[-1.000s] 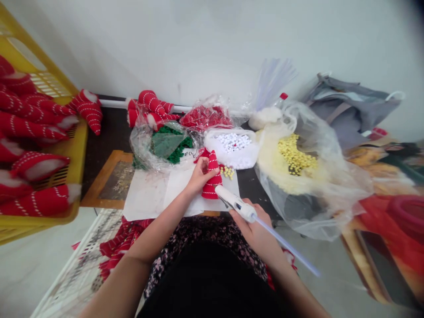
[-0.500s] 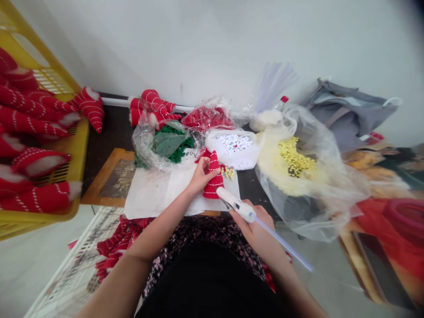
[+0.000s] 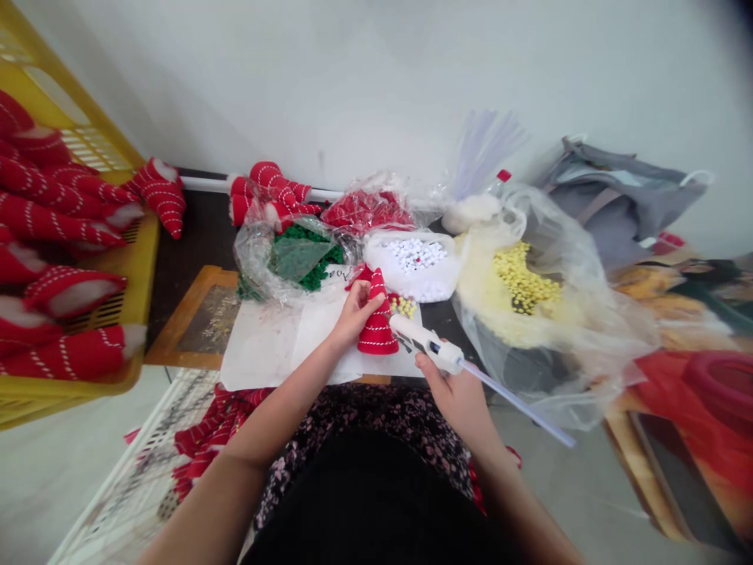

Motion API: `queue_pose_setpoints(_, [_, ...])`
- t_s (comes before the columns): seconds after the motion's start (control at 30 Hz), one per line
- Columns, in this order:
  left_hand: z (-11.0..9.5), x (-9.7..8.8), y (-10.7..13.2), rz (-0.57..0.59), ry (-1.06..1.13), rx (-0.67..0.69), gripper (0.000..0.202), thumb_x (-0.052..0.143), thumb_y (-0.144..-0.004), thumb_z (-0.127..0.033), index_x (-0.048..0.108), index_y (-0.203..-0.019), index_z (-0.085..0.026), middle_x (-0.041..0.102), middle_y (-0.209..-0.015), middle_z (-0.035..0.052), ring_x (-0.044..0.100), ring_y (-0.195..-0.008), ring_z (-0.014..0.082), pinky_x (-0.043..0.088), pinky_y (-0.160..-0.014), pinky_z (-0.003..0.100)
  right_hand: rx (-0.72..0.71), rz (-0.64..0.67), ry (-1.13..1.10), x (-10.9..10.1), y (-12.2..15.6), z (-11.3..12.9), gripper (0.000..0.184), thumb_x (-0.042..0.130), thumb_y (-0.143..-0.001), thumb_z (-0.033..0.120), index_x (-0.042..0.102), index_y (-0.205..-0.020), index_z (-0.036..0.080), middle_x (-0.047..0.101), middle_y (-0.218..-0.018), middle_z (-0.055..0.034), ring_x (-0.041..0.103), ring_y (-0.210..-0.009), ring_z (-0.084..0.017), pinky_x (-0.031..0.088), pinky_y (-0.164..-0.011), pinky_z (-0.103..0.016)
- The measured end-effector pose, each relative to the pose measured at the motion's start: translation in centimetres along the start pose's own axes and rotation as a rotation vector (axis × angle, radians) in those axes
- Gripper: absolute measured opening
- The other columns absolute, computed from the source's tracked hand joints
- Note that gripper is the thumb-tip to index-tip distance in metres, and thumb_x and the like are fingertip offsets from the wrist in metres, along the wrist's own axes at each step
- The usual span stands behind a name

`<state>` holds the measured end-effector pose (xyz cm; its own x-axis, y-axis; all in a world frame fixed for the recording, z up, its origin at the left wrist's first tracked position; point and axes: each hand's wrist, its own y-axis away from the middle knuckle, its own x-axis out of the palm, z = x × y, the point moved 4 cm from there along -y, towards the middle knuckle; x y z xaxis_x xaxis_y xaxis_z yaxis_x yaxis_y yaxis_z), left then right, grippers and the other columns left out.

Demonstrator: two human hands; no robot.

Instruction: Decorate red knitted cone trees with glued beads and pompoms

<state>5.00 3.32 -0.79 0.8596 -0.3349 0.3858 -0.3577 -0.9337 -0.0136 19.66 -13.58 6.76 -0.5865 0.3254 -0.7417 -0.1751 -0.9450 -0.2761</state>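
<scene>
My left hand (image 3: 354,308) grips a red fabric cone (image 3: 378,333) with white stitched lines, its fingers closed near the upper part. The cone stands upright over white paper (image 3: 264,341). In my right hand (image 3: 459,392) is a white glue gun (image 3: 424,343), a long clear glue stick (image 3: 518,404) poking out of its back. The gun's nozzle end is beside the cone's right side; whether they touch I cannot tell. Behind the cone lie small yellow pompoms (image 3: 403,306) and a white bag of white pompoms (image 3: 415,255).
A yellow crate (image 3: 150,275) of red striped cones stands left. Clear bags hold green pompoms (image 3: 306,255), red pieces (image 3: 370,210) and yellow pompoms (image 3: 523,278). Spare glue sticks (image 3: 485,153) lean on the wall. A white basket (image 3: 118,486) sits below; a grey bag (image 3: 623,192) is at right.
The glue gun in my right hand has moved slightly up and right, its nozzle end shifting from the cone's lower front to its right side. The cone has turned a little in my left hand.
</scene>
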Motion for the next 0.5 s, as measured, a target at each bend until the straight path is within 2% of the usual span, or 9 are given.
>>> queue_pose_setpoints(0.5, [0.17,-0.12,0.02,-0.005,0.006,-0.005,0.050,0.086,-0.079,-0.055,0.052,-0.098,-0.024,0.066,-0.094,-0.0007,0.065,-0.086,0.0185,0.053,-0.084,0.034,0.000,0.009,0.007,0.54,-0.28,-0.23,0.046,0.046,-0.106,0.056,0.073,-0.100,0.019,0.080,-0.090,-0.0135,0.075,-0.077,-0.028,0.057,-0.071,-0.037])
